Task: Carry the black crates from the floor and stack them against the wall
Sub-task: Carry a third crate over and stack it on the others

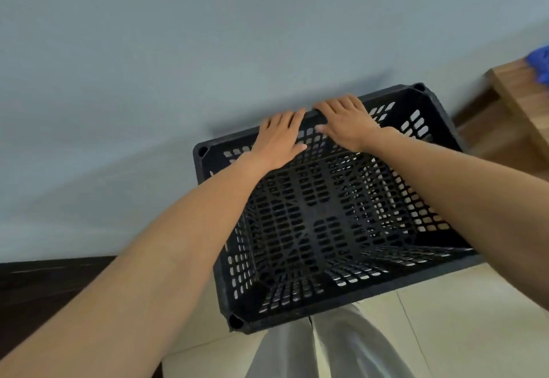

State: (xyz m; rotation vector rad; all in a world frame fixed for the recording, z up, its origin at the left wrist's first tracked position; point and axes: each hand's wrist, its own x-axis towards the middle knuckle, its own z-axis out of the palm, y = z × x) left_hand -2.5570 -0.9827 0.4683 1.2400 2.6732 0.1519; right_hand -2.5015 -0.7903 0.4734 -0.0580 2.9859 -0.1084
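The black crate (315,199) stands upright and empty, with its far long side close against the wall (208,36), and I have both hands on that far rim, side by side near its middle. My left hand (279,137) and right hand (346,123) each hold the rim, fingers draped over the top edge and thumbs on the inner face. I judge this crate is as good as placed and only needs squaring up and letting go. I cannot tell whether another crate sits beneath it, nor how many remain to be fetched. Underfoot is a pale tiled floor (445,333), with a dark strip (44,282) to the left. The wall is plain blue-grey, and a wooden unit (517,89) at the right carries something blue (539,60).
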